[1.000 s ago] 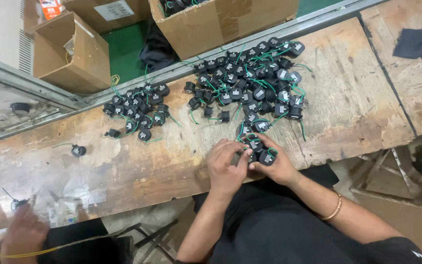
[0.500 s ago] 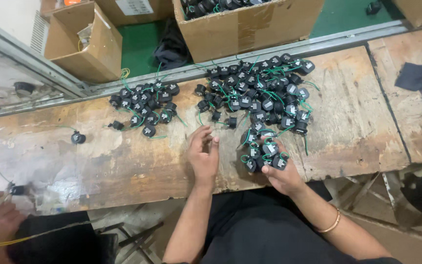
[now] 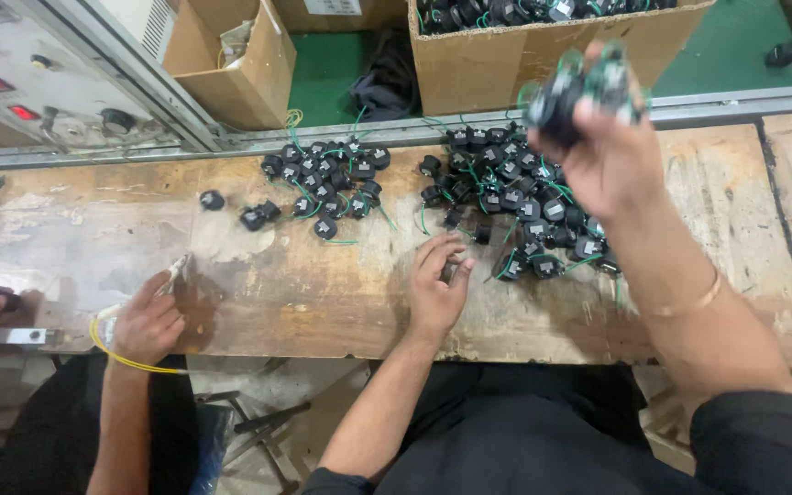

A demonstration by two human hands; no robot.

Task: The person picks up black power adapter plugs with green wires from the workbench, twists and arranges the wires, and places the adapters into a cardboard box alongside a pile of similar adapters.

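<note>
My right hand is raised above the worn wooden bench, closed around a blurred clump of small black parts with green wires. Below it lies a large pile of the same black parts. My left hand rests flat on the bench at the pile's near left edge, fingers apart, one small black part just under its fingertips. A smaller pile of black parts lies further left.
A cardboard box full of black parts stands beyond the bench, an open smaller box to its left. At the left a co-worker's hand holds a yellow wire. A grey machine with red displays sits far left.
My right hand has lifted up off the bench with a handful of black parts. My left hand stays on the bench beside the pile. The camera has moved in closer.
</note>
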